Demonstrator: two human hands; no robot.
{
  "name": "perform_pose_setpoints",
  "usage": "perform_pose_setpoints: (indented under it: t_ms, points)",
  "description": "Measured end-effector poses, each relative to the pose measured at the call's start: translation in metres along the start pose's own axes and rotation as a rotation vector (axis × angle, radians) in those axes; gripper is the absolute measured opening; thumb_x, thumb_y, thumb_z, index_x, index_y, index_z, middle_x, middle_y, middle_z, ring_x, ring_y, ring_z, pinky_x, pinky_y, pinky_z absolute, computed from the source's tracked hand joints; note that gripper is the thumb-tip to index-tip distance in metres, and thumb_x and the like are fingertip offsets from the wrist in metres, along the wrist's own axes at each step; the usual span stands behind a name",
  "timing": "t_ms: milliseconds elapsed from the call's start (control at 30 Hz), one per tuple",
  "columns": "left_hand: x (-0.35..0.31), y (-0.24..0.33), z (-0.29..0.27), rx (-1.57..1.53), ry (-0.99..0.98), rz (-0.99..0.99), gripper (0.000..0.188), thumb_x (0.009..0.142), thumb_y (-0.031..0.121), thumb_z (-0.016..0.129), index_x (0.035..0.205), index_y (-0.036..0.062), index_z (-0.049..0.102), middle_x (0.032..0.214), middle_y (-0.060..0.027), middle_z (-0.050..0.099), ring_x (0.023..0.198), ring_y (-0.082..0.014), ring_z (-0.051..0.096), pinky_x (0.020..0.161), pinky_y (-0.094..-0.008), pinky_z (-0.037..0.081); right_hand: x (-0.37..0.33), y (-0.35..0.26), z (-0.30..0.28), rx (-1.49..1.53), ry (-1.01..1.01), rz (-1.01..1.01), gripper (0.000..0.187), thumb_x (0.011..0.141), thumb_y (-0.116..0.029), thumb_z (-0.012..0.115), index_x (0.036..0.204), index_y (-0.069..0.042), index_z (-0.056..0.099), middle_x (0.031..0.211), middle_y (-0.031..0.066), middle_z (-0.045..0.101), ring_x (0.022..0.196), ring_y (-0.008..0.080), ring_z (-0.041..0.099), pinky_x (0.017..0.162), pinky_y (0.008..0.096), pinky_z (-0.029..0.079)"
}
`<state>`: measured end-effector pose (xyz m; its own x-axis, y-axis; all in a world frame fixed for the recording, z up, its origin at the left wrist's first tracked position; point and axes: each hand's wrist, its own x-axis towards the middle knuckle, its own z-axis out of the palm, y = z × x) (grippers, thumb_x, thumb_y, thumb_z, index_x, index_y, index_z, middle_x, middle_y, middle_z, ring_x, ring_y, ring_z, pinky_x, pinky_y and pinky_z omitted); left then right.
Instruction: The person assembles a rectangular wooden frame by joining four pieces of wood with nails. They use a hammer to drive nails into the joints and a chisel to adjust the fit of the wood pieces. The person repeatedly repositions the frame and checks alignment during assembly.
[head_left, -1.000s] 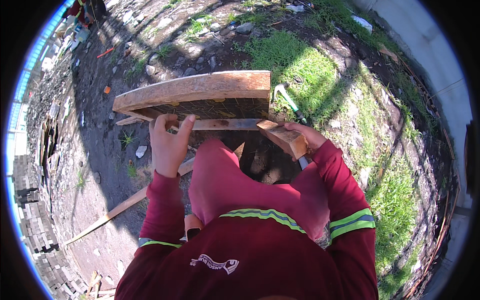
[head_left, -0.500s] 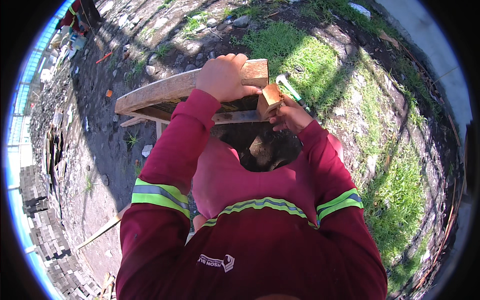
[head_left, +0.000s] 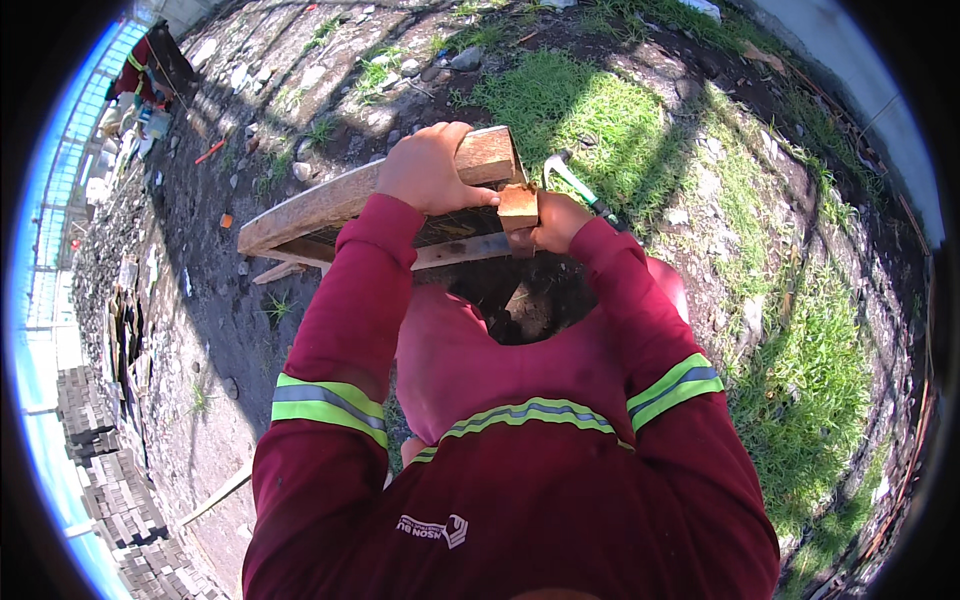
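A wooden frame (head_left: pixel 310 218) with a dark, mesh-like panel inside is tilted up in front of me. My left hand (head_left: pixel 427 168) is closed over its upper bar near the right end, the thumb reaching to a short wood block (head_left: pixel 518 207). That block sits at the frame's right-hand corner, its rough sawn end facing up. Around the block's right side and underneath, my right hand (head_left: pixel 560 222) is closed, some of its fingers hidden. Just beyond this hand, a hammer (head_left: pixel 575 180) with a green and black handle lies on the grass.
Grass patches (head_left: pixel 620 110) and stony soil surround me. Stacked grey blocks (head_left: pixel 120 500) and dark boards (head_left: pixel 125 340) are at the left. A wooden strip (head_left: pixel 218 492) lies on the ground. Another person (head_left: pixel 150 65) is at the far left, and a pale wall (head_left: pixel 850 80) rises at the right.
The wood block has turned and moved left against the frame's corner, my right hand going with it. The frame's right end has shifted slightly left and nearer.
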<state>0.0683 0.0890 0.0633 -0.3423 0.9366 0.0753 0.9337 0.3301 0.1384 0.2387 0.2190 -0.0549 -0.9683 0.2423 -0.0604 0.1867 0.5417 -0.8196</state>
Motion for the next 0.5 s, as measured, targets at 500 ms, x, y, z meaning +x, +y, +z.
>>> perform_pose_setpoints:
  t_ms: [500]
  points:
    - [0.003, 0.0, -0.002, -0.009, 0.032, 0.049, 0.097, 0.046, 0.054, 0.088, 0.121, 0.0025, 0.055, 0.116, -0.017, 0.061, 0.109, -0.0341, 0.059, 0.092, -0.0415, 0.048, 0.009, -0.013, -0.01, -0.158, 0.029, 0.026, 0.057, 0.072, -0.032, 0.075, 0.121, -0.01, 0.056, 0.105, 0.017, 0.066, 0.101, 0.037, 0.062, 0.088, 0.043, 0.049]
